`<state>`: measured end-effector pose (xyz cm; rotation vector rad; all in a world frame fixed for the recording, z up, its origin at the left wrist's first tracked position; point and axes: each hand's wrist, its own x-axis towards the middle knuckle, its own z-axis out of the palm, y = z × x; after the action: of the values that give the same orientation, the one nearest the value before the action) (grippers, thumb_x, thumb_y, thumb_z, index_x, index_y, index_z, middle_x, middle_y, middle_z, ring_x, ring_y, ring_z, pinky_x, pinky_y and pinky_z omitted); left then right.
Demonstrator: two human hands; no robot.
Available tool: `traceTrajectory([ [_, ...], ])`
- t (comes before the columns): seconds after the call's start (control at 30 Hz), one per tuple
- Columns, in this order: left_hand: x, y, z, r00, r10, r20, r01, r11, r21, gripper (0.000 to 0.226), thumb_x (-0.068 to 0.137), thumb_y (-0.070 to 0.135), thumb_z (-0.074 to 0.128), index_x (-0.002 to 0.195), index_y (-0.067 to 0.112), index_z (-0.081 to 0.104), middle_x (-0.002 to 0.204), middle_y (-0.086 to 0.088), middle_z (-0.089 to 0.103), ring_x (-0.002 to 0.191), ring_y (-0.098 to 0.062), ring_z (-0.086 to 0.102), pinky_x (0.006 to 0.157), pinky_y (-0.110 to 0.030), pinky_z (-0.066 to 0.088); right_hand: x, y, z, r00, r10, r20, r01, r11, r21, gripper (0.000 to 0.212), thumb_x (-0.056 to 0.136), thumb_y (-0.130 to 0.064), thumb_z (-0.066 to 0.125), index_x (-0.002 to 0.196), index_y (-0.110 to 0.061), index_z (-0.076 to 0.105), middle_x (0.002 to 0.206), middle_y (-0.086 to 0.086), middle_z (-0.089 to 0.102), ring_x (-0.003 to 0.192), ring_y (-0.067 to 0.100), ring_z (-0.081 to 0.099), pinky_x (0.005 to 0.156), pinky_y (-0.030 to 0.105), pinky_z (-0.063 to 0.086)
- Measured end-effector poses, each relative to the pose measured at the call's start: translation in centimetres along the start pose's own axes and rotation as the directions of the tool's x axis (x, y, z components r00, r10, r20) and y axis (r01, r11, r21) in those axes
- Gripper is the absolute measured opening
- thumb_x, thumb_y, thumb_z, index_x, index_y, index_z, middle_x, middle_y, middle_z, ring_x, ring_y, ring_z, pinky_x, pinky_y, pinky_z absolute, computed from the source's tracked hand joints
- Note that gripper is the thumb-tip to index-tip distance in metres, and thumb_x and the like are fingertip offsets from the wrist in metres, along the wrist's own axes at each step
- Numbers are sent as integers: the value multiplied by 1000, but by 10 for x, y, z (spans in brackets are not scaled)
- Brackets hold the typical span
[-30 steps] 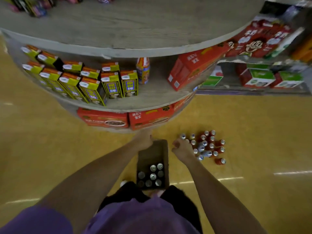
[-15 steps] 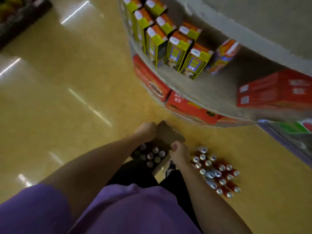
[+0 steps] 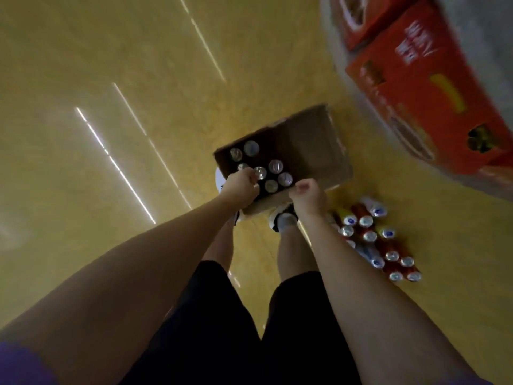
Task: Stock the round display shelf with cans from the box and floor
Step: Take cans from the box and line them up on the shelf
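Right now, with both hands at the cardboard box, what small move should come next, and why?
Probably close the left hand around one can and lift it straight up. Its fingers already reach into the cardboard box among the upright cans in the box, while the right hand grips the near wall, seemingly steadying it. Whether a can is already gripped cannot be told.
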<state>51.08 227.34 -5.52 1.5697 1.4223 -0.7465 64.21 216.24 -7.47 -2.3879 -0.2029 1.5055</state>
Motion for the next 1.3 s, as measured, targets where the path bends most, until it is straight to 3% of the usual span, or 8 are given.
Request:
traceTrajectory([
  [0.23,127,-56,93,1000,23,20,-22,998,-67,35,85,17,60,119,9,57,115,-14,64,107,-32,59,82,-32,46,122,49,92,990,-16,143,35,991,-132,23,85,-10,69,104,-17,57,109,4,63,97,21,60,79,29,46],
  [0.43,217,-84,143,998,-11,-58,2,989,-150,21,84,11,59,105,12,56,108,-10,63,98,-29,60,78,-36,50,203,72,141,994,4,112,17,982,-188,29,83,-10,70,103,-23,53,118,6,57,99,21,59,76,26,43],
  [0.53,245,-95,161,998,-10,-59,2,991,-133,23,85,10,57,108,13,56,113,-12,59,104,-30,57,81,-33,44,228,76,157,999,-17,42,26,972,-232,46,81,-8,71,123,-20,55,130,8,48,112,27,56,87,27,45],
  [0.7,269,-115,180,995,-5,-101,-8,991,-134,35,83,7,59,117,15,50,119,-13,53,106,-32,55,89,-43,50,258,84,182,984,-81,160,158,813,-561,82,83,-19,75,148,-38,28,152,11,27,128,35,46,97,40,46],
  [0.87,278,-125,189,993,-2,-118,-11,994,-110,47,83,8,62,126,17,44,132,-10,43,119,-30,46,94,-40,47,271,84,205,992,-61,112,122,718,-685,77,91,-22,63,151,-37,16,150,14,32,129,36,44,93,48,48],
  [1.0,277,-123,183,998,2,-65,-6,998,-62,50,83,8,62,129,16,42,134,-12,42,119,-31,48,94,-40,47,261,79,205,992,-107,71,126,721,-681,69,89,-33,66,146,-31,26,130,17,53,113,37,58,85,50,52],
  [1.13,265,-116,162,999,-6,50,6,1000,-7,44,86,14,60,126,13,42,125,-16,53,112,-36,55,91,-46,50,237,69,184,995,-73,66,97,829,-550,72,80,-38,76,140,-30,37,132,15,55,118,36,57,89,48,53],
  [1.3,226,-99,121,997,6,76,-11,998,66,44,84,10,61,124,12,45,125,-17,50,112,-35,53,87,-43,50,193,40,145,987,-88,132,140,868,-476,66,77,-40,78,133,-31,45,125,9,61,114,31,59,85,39,53],
])
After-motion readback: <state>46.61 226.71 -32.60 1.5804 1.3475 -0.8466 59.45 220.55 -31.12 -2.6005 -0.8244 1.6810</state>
